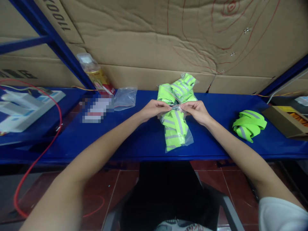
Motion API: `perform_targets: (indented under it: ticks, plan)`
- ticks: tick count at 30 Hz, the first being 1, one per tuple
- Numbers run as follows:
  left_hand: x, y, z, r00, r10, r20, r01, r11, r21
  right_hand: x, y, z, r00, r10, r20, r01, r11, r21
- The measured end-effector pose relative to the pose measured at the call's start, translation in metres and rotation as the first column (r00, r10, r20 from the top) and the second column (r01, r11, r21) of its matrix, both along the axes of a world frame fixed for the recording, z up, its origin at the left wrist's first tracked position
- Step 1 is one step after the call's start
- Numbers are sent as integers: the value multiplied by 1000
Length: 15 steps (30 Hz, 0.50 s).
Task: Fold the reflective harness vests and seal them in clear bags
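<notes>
Between my hands is a clear plastic bag with folded neon-yellow reflective straps inside, its top edge toward the back. My left hand pinches the left part of that edge, and my right hand pinches it on the right. The bag's lower end rests over the blue table near its front edge. Right behind my fingers lie more bagged neon-yellow straps, in a small pile. A loose bundle of the same strap, without a bag, sits to the right.
An empty clear bag lies on the blue table at left, beside a bottle. An open cardboard box stands at far right. A red cable loops at left. Cardboard walls the back.
</notes>
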<state>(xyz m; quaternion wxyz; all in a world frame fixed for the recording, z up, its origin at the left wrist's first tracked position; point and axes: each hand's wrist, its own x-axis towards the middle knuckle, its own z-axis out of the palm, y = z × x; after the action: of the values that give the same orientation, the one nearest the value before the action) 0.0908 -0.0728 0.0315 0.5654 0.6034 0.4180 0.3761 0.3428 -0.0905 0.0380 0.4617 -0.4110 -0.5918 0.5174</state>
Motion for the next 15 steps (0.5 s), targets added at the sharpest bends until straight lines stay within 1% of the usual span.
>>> perform_targets:
  ticks: [3,5,7,11,13,15]
  plan:
    - [-1,0,-1,998,-68,-10,68,998,-18,2,1,0,1000,7,25,-7,1000,19]
    - [-2,0,-2,993,-112,-34,111,993,-33,1,2,-3,1000,-7,27,7,1000,-10]
    - [-2,1,-4,993,-110,-47,109,994,-18,0,4,-7,999,-9,31,11,998,-59]
    - [1,0,-6,999,-45,-12,46,998,54,-2,6,-15,999,31,26,-27,992,-125]
    - [2,-1,-6,998,-65,-15,66,995,71,-3,6,-16,999,43,15,-40,987,-154]
    - [2,-3,-5,992,-118,-41,121,990,74,-4,5,-17,998,64,16,-61,987,-149]
